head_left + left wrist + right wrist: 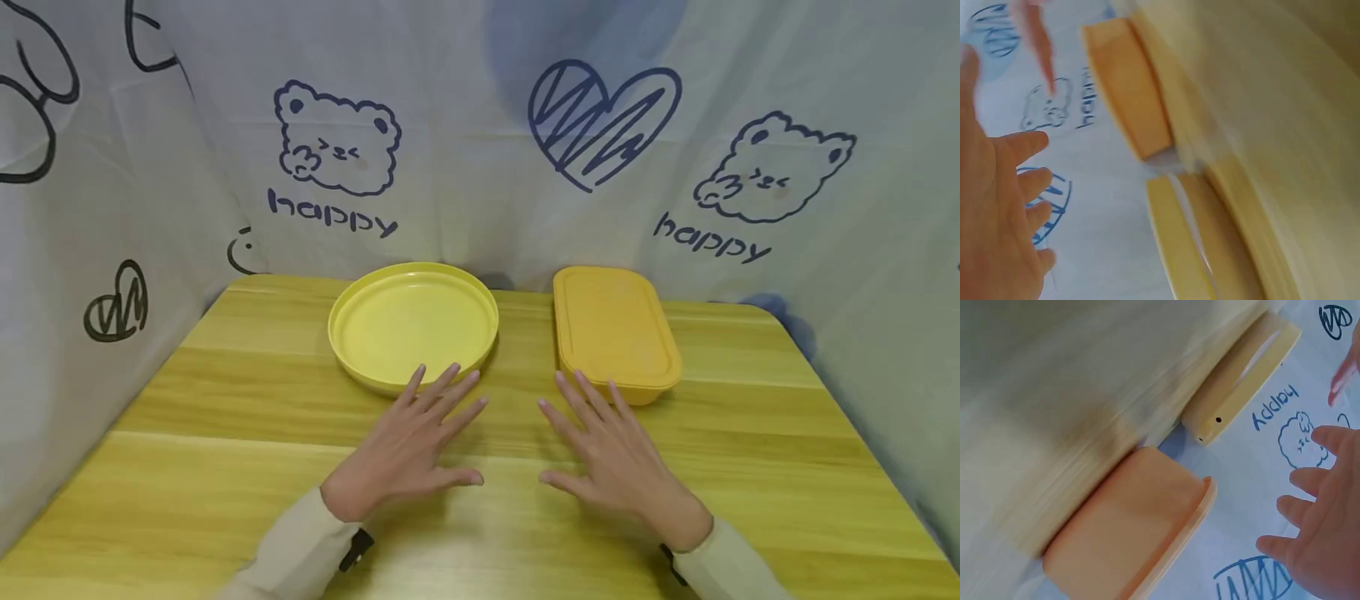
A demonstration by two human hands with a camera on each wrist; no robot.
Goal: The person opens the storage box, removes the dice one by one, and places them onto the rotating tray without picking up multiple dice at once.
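Observation:
My left hand (pixel 405 450) spreads its fingers palm down over the table, its fingertips overlapping the near rim of a round yellow tray (pixel 412 325) in the head view. The right hand (pixel 611 454) is spread the same way, fingertips at the near edge of an orange lidded box (pixel 615 329). Neither hand holds anything. In the left wrist view the tray (pixel 1179 237) and box (pixel 1129 87) appear side-on beyond the left hand (pixel 997 206). From the right wrist, the box (pixel 1129 531) is nearer than the tray (pixel 1241 381), with the right hand (pixel 1322 519) at the side.
The wood-grain table (pixel 225 475) carries the tray at left and the box at right, with a gap between them. A white cloth (pixel 465 142) printed with bears and hearts hangs behind the table and along both sides.

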